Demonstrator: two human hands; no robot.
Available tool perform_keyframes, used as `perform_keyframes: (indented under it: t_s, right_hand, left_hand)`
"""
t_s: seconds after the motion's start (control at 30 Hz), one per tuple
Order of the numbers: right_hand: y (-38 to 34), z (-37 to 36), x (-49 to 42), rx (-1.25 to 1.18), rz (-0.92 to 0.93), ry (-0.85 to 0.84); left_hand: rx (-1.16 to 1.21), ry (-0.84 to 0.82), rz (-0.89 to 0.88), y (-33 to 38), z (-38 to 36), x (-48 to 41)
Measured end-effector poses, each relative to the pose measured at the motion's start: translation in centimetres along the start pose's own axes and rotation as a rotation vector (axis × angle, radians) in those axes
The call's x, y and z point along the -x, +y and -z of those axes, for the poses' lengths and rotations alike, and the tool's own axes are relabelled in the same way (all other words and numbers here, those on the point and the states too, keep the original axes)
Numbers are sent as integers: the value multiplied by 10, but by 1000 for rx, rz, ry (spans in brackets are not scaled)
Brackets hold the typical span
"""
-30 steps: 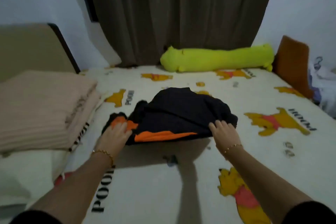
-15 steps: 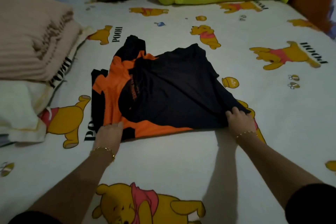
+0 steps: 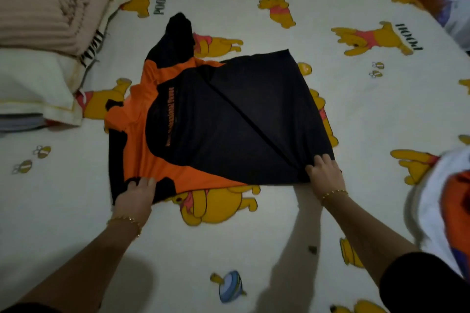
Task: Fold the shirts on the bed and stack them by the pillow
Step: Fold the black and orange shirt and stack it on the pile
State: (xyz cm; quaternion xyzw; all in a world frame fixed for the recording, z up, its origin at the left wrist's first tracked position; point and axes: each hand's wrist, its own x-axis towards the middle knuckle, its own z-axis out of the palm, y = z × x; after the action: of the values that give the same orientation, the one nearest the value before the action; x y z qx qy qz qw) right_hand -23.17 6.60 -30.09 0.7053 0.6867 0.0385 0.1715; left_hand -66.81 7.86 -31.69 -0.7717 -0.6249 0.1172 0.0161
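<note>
Cartoon-bear bedsheet [image 3: 254, 249] fills my view; I see a black-and-orange shirt [image 3: 229, 122] spread on it; left hand [image 3: 134, 198] grips its near-left edge; right hand [image 3: 324, 175] pinches its near-right corner.

Left bracelet [image 3: 124, 220]: thin gold-coloured chain, single strand of small links, worn at the wrist just below the left hand [image 3: 134, 198]. Right bracelet [image 3: 334, 193]: same kind of thin gold-coloured chain, links showing as small bright dots, worn below the right hand [image 3: 324, 175]. Right sleeve [image 3: 422, 284]: plain black, no print seen, forearm uncovered from its edge to the wrist. Left sleeve [image 3: 28, 309]: only a dark sliver at the bottom edge of the view, cut and length not readable.
</note>
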Motion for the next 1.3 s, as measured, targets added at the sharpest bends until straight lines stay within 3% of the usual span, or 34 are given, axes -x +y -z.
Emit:
perform_keyframes:
  t_s: [0.3,0.5,0.6,0.7,0.77,0.87,1.0,1.1,1.17,1.23,1.3]
  right_hand:
    - [0,-1,76,-68,95,45]
    - [-37,-1,142,-25,102,-348]
    - [-71,10,146,-106,51,-331]
    - [-115,28,136,-233,55,-286]
    - [-154,42,130,-373,62,-285]
    - [-212,61,130,-602,44,-370]
    - [-277,81,137,-800,20,-497]
    - [-320,77,142,-961,-182,-661]
    - [-339,73,147,-1065,-330,-749]
    - [-348,77,152,-1164,-455,-766]
    - [-352,75,155,-1362,-619,-718]
  left_hand:
    - [-68,-147,82,-8,21,80]
    - [23,-429,72,3,1,157]
    - [330,-364,51,-7,-1,163]
    - [462,-148,-4,-27,2,149]
    - [466,-41,17,-46,3,133]
    - [335,-28,42,-74,0,116]
    - [145,-122,-164,-102,-8,113]
    - [107,-198,-255,-115,-8,112]
    - [51,-149,-371,-119,-4,113]
    - [79,-44,-443,-124,0,120]
    - [167,-101,-445,-125,6,134]
